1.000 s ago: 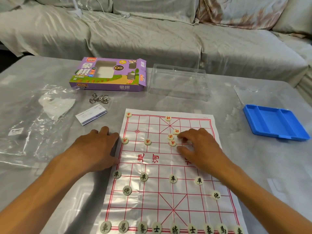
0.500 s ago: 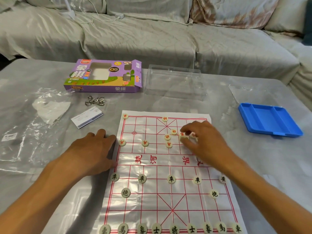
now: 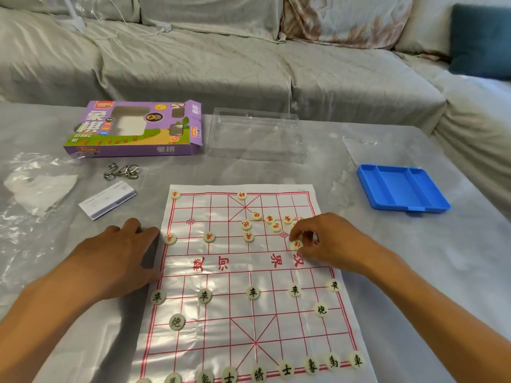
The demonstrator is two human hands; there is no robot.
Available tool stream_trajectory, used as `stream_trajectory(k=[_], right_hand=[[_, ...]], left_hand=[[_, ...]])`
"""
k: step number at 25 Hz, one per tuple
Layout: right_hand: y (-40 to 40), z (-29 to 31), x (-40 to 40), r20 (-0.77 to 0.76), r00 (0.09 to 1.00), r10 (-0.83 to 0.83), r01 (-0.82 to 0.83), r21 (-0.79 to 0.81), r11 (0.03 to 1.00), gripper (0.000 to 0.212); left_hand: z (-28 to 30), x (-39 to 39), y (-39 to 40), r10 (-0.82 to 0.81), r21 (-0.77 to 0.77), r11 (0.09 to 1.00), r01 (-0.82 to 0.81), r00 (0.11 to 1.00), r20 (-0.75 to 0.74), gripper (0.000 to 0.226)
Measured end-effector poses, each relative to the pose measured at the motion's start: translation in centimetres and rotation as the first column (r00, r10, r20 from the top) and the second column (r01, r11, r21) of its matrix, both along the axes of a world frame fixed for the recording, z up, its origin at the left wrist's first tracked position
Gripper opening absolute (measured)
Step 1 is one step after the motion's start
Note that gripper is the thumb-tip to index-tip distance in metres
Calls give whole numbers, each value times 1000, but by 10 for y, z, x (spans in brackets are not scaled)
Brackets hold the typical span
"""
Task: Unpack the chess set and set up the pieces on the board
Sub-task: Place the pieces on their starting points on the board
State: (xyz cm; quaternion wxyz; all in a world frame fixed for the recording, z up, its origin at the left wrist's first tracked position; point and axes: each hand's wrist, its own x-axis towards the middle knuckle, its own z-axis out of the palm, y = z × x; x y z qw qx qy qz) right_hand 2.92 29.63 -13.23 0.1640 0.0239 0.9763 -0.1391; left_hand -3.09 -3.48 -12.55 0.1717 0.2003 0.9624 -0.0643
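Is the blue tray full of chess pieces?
No, the blue tray on the table shows only bare compartments; the pieces lie on the board.

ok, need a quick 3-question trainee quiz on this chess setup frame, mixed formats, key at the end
1. True or false: the left hand rests on the table at the left edge of the board and holds no piece.
2. Multiple choice: the right hand is pinching A) a black-lettered piece in the near row, B) a red-lettered piece just beyond the river, C) the blue tray.
3. Fill in: the purple box lies at the far ___ of the table.

Key: 1 true; 2 B; 3 left.
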Motion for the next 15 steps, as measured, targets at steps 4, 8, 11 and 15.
stream_trajectory(k=[4,8,11,15], right_hand=[[4,-2,0,-8,1000,-28,28,-19,999,30],[5,-5,-1,-46,998,-35,34,-7,999,32],[2,-6,-2,-68,997,-22,23,13,1000,29],[0,6,-11,-153,988,-18,13,-35,999,29]], left_hand=[[1,1,1,7,-7,1000,-7,1000,-6,79],[3,2,1,1,-9,1000,-1,1000,-12,78],[3,4,1,-3,-8,1000,3,1000,-18,77],[5,4,3,-2,-13,1000,2,1000,-22,74]])
